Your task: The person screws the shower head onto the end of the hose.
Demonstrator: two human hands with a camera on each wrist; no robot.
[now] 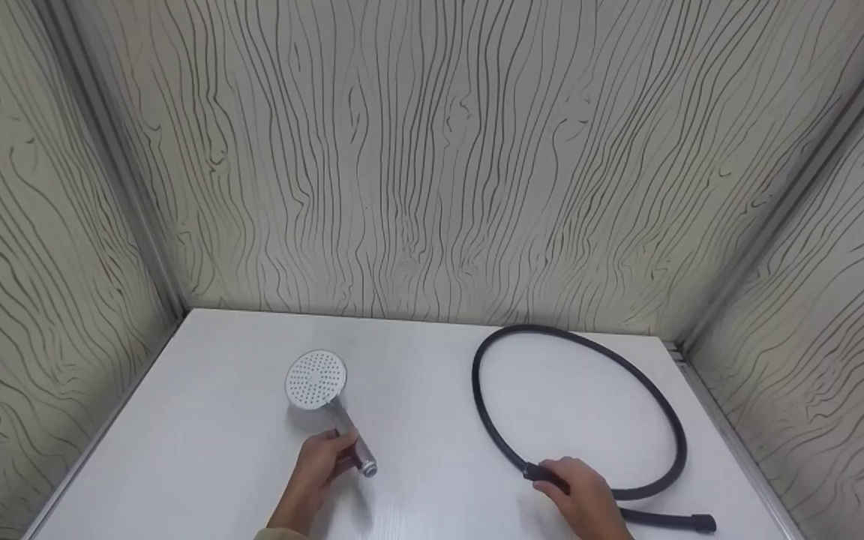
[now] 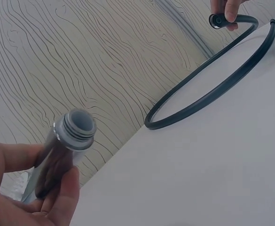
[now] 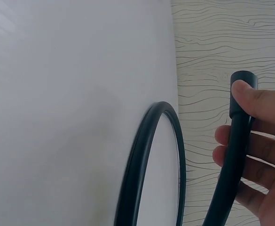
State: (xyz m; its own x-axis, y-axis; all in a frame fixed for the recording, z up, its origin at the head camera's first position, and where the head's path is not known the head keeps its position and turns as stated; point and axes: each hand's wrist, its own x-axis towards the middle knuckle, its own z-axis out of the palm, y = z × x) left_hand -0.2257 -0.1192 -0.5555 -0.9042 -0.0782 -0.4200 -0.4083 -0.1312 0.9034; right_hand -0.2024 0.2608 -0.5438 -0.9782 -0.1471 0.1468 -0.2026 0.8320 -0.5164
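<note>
In the head view my left hand (image 1: 322, 461) grips the silver handle of a shower head (image 1: 316, 379), whose round white perforated face is turned up. The handle's threaded end (image 2: 79, 126) shows open and bare in the left wrist view, pinched between thumb and fingers just below the thread. My right hand (image 1: 580, 493) holds one end of a black shower hose (image 1: 672, 420), its thumb on the end fitting (image 3: 244, 81) and the fingers behind the hose. From there the hose loops round on the table, and its other end (image 1: 703, 523) lies near the front right.
The white table (image 1: 199, 420) is enclosed by wood-grain patterned panels (image 1: 402, 165) at the back and both sides. Grey metal strips (image 1: 117, 165) run along the corners where the panels meet. The hose loop reaches the table's back edge.
</note>
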